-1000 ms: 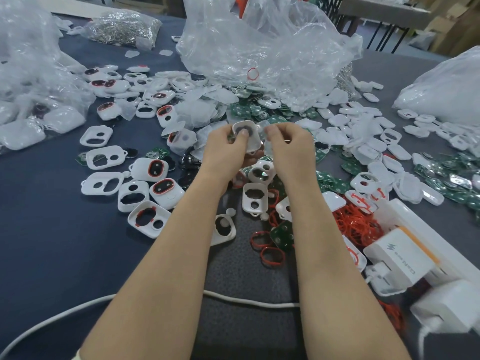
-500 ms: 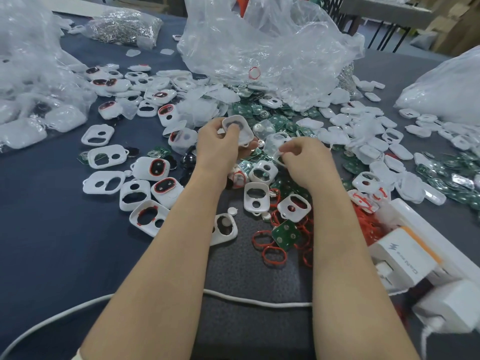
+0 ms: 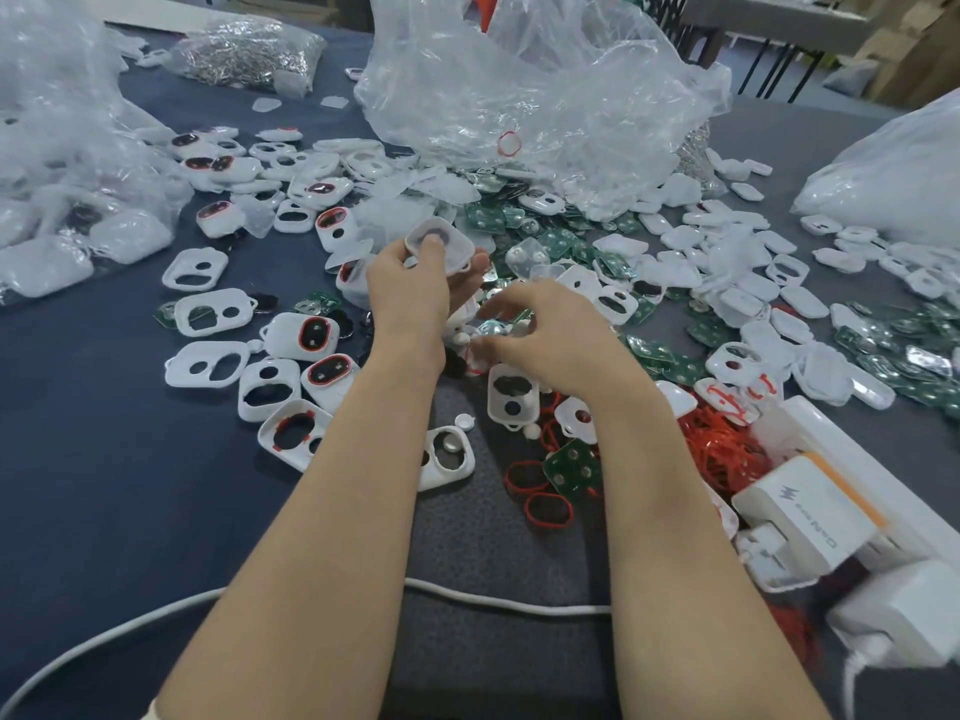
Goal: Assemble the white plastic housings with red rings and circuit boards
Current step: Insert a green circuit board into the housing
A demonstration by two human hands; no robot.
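White housing [image 3: 441,242] in fingertip grip of left hand [image 3: 409,296]

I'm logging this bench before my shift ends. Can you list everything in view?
table: one, dark blue-grey, under everything
housings: dozens, white, scattered left and centre, some with red rings fitted
held housing: one, white, raised at centre
red rings: loose pile, red, right of centre
circuit boards: many, green, centre and far right
plastic bags: three large, clear, left, top centre, right
bag of metal parts: one, silver, top left
power strip: one, white, lower right
charger: one, white and orange, on the power strip
cable: one, white, along the near edge
left hand: grips the held housing
right hand: fingers curled over the centre pile, grip unclear
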